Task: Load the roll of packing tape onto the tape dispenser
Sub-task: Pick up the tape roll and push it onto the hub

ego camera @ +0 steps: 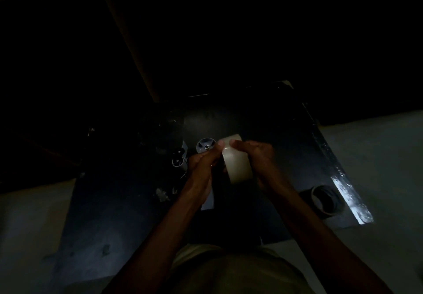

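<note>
1. We see a pale roll of packing tape (237,160) held on edge above a dark table (263,121), just below centre of the view.
2. The left hand (203,167) pinches the roll's rim at 9 o'clock, thumb on top.
3. The right hand (258,158) grips the roll at 3 o'clock, fingers curled round it.
4. The tape dispenser's grey hub (205,147) lies at 10 o'clock from the roll, just beside it.
5. A dark empty core ring (326,199) rests at 4 o'clock, well apart.
</note>
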A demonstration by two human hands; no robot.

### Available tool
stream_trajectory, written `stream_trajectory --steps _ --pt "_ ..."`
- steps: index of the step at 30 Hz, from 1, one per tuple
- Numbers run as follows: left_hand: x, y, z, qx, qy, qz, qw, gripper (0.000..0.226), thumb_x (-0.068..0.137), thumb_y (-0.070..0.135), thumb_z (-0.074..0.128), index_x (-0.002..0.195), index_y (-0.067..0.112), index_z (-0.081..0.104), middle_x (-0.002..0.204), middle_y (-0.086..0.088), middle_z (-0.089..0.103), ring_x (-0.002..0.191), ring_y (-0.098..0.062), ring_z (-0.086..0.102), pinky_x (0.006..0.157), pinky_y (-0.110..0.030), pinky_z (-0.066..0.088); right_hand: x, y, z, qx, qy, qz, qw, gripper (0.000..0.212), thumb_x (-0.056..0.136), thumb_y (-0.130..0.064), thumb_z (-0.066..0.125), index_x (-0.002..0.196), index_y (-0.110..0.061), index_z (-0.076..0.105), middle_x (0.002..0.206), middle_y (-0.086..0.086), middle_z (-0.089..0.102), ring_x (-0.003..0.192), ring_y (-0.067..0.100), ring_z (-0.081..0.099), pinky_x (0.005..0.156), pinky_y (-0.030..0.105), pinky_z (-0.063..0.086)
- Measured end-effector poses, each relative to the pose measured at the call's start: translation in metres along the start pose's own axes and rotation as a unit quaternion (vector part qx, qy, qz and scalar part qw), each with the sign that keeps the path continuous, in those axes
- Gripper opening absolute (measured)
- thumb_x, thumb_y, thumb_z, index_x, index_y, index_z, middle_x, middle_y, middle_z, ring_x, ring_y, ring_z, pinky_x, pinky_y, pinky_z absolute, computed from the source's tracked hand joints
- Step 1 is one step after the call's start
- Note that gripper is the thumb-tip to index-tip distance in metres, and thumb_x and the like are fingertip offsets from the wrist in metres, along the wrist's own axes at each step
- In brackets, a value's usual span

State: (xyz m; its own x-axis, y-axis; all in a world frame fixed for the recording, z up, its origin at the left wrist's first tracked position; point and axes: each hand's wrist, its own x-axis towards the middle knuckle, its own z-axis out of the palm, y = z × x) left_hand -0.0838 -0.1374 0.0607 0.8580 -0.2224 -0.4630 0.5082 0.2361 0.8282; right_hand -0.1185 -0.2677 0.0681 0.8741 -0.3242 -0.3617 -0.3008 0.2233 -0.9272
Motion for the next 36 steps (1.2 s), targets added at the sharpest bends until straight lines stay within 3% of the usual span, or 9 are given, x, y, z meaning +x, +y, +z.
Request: stream_trajectory --steps 3,7,11,14,20,23,30,33,36 --pt "-0.002 -0.004 0.002 0.0 -0.002 0.004 1.0 0.019 0.083 0.03 0.068 0.08 0.013 0.076 0.082 -0.009 0.075 0.078 -0.025 0.071 0.087 -0.049 0.053 -0.002 0.0 0.007 -0.008 0.027 -0.019 0.999 0.055 0.07 -0.05 0.076 0.081 0.003 0.067 0.081 0.018 0.072 0.075 0.035 0.069 0.066 0.046 0.056" --pt "-0.002 -0.003 -0.001 -0.006 -0.012 0.009 1.0 0.018 0.082 0.031 0.069 0.08 0.014 0.077 0.085 -0.008 0.075 0.08 -0.023 0.071 0.089 -0.046 0.051 -0.003 -0.006 0.002 0.008 0.011 0.041 0.999 0.064 0.072 -0.072 0.061 0.089 -0.011 0.074 0.093 0.019 0.073 0.083 0.032 0.072 0.074 0.047 0.058" --pt "0.003 0.003 -0.007 -0.007 0.028 0.012 1.0 0.026 0.082 0.036 0.069 0.087 0.011 0.074 0.086 -0.008 0.075 0.081 -0.023 0.072 0.08 -0.041 0.056 -0.01 -0.007 -0.009 0.024 -0.088 0.002 0.996 0.012 0.087 -0.019 0.064 0.092 -0.013 0.073 0.1 0.016 0.072 0.092 0.031 0.068 0.082 0.049 0.054" --pt "0.003 0.004 -0.01 -0.006 0.013 0.013 1.0 0.053 0.079 0.046 0.069 0.111 0.003 0.067 0.107 -0.018 0.071 0.101 -0.032 0.067 0.083 -0.041 0.055 -0.01 0.002 -0.012 0.03 -0.117 -0.011 0.993 0.022 0.083 -0.01 0.067 0.104 -0.014 0.072 0.104 0.011 0.073 0.1 0.031 0.068 0.082 0.043 0.056" --pt "-0.008 -0.01 -0.017 0.087 -0.124 0.151 0.977 0.034 0.073 0.012 0.072 0.105 0.025 0.07 0.104 -0.003 0.073 0.099 -0.021 0.069 0.076 -0.03 0.057 -0.01 -0.002 0.0 0.063 0.0 -0.018 0.998 0.021 0.085 -0.029 0.066 0.093 -0.01 0.073 0.099 0.021 0.071 0.096 0.041 0.067 0.084 0.054 0.053" --pt "-0.012 -0.009 -0.013 0.097 -0.139 0.179 0.969 0.036 0.07 0.017 0.075 0.105 0.023 0.07 0.107 -0.005 0.073 0.102 -0.023 0.068 0.079 -0.029 0.056 -0.009 -0.007 0.002 0.058 0.039 -0.008 0.998 0.016 0.084 -0.026 0.068 0.077 -0.013 0.073 0.082 0.014 0.071 0.08 0.034 0.067 0.071 0.048 0.054" --pt "-0.013 -0.004 -0.018 0.167 -0.167 0.214 0.948 0.039 0.076 0.0 0.072 0.107 0.023 0.067 0.107 -0.002 0.072 0.103 -0.02 0.068 0.082 -0.025 0.055 -0.007 -0.012 0.004 0.025 0.04 0.012 0.999 0.015 0.082 -0.033 0.069 0.077 -0.019 0.071 0.084 0.007 0.071 0.08 0.027 0.069 0.073 0.05 0.057" --pt "-0.013 -0.002 -0.019 0.189 -0.179 0.234 0.937 0.037 0.074 -0.002 0.074 0.104 0.018 0.067 0.103 -0.001 0.071 0.099 -0.013 0.068 0.08 -0.02 0.054 -0.005 -0.015 0.007 0.016 0.061 0.009 0.998 0.028 0.081 -0.038 0.07 0.067 -0.014 0.071 0.072 0.007 0.07 0.07 0.025 0.068 0.066 0.043 0.057" --pt "-0.011 -0.002 -0.024 0.166 -0.179 0.217 0.945 0.038 0.073 -0.005 0.075 0.108 0.009 0.067 0.105 -0.006 0.072 0.101 -0.021 0.069 0.082 -0.027 0.055 -0.004 -0.02 0.001 -0.036 0.023 0.029 0.999 0.06 0.08 -0.07 0.051 0.078 -0.013 0.071 0.084 0.01 0.072 0.078 0.025 0.069 0.067 0.036 0.054"
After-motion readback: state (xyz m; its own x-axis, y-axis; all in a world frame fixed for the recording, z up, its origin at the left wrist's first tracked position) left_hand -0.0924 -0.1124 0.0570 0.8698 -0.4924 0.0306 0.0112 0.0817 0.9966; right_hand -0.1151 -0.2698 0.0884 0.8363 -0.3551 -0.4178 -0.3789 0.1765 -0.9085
